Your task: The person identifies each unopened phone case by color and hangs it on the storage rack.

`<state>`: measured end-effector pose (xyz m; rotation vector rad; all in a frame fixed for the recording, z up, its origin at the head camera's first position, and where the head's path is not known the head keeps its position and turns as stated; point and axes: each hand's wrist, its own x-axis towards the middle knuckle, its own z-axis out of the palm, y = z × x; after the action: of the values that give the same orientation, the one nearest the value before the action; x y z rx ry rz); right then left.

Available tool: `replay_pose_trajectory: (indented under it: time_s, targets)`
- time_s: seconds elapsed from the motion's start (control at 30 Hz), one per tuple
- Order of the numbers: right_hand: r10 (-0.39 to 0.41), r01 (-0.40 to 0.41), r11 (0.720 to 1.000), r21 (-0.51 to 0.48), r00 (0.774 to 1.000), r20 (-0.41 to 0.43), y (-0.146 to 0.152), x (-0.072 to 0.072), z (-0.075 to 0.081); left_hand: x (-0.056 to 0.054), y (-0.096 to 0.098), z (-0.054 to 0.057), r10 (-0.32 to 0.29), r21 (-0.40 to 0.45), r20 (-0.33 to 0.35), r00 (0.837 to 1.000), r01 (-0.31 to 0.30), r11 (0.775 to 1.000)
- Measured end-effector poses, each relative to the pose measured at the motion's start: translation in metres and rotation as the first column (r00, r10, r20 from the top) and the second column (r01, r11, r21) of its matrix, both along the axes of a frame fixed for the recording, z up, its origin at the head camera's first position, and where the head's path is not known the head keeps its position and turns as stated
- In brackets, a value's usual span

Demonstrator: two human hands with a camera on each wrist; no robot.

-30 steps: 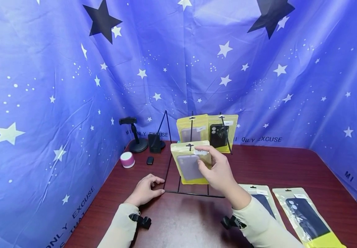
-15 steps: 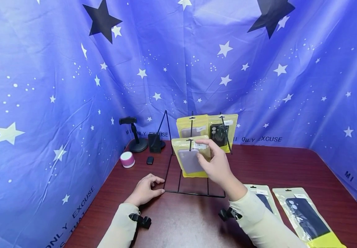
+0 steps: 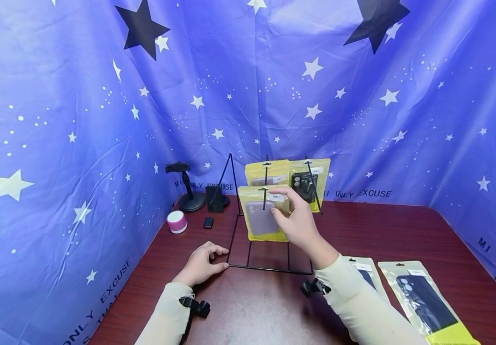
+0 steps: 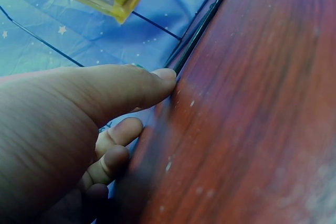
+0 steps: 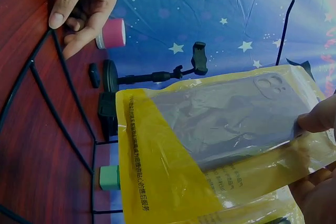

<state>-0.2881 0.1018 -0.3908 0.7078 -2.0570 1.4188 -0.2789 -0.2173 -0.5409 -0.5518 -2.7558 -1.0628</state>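
Note:
My right hand [image 3: 297, 223] pinches the right edge of a clear and yellow bag [image 5: 173, 182] with a lilac phone case inside. The bag hangs upright in front of the black wire display rack [image 3: 269, 270], and a hook's tip passes at its hang hole; whether it bears the bag's weight I cannot tell. In the right wrist view, the lilac phone case [image 5: 231, 114] faces the camera, with the thumb on its edge. My left hand [image 3: 202, 262] rests on the table and holds the rack's front left corner between thumb and index finger.
Behind hang another lilac-case bag [image 3: 254, 168] and a black-case bag [image 3: 325, 179] on hooks. Two bagged cases, one of them a dark-case bag [image 3: 424, 302], lie at right. A phone stand [image 3: 192, 201], a pink-white round item [image 3: 176, 223] and a small black object [image 3: 208, 223] stand left.
My right hand has lifted the lilac-case bag upward and slightly away from me, and the bag now hangs straighter at the hook. The left hand stays at the rack's corner.

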Motion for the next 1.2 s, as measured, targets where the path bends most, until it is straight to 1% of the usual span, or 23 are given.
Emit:
replay_pose_trajectory:
  time_s: [0.1,0.27,0.53,0.6,0.77,0.83,0.97,1.03,1.2]
  targets:
    - [0.016,-0.016,1.000,-0.019,1.000,-0.005,0.000,-0.005,0.001,0.000,0.000,0.000,-0.007,0.001,-0.007,1.000,0.007,1.000]
    - [0.046,-0.046,0.997,-0.057,0.999,-0.009,0.000,-0.012,0.002,0.000,0.000,0.002,-0.009,0.010,0.007,1.000,0.009,1.000]
    - [0.027,-0.028,0.996,-0.085,1.000,-0.014,-0.001,-0.025,0.004,-0.001,-0.001,0.002,-0.014,0.006,0.008,1.000,0.014,1.000]
    - [0.026,-0.025,0.995,-0.100,1.000,0.000,-0.003,-0.025,0.008,-0.001,-0.001,0.001,-0.013,0.003,0.008,1.000,0.013,1.000]
    - [0.034,-0.027,0.991,-0.130,0.998,0.057,-0.007,-0.015,0.026,-0.001,-0.001,0.000,-0.008,0.001,0.008,1.000,0.008,1.000]
    - [0.042,-0.031,0.990,-0.141,0.997,0.071,-0.008,-0.013,0.030,-0.001,-0.001,0.000,-0.010,0.004,0.002,1.000,0.010,1.000]
    - [0.043,-0.033,0.987,-0.159,0.997,0.060,-0.009,-0.018,0.029,-0.001,-0.001,0.001,-0.004,0.004,0.015,1.000,0.004,1.000]
    - [0.030,-0.023,0.987,-0.161,0.999,0.045,-0.009,-0.020,0.028,0.000,-0.001,0.001,-0.002,-0.001,0.018,1.000,0.002,1.000]
    - [0.016,-0.011,0.987,-0.160,0.999,0.029,-0.010,-0.021,0.028,0.000,-0.001,0.001,0.003,-0.011,0.016,1.000,-0.003,1.000]
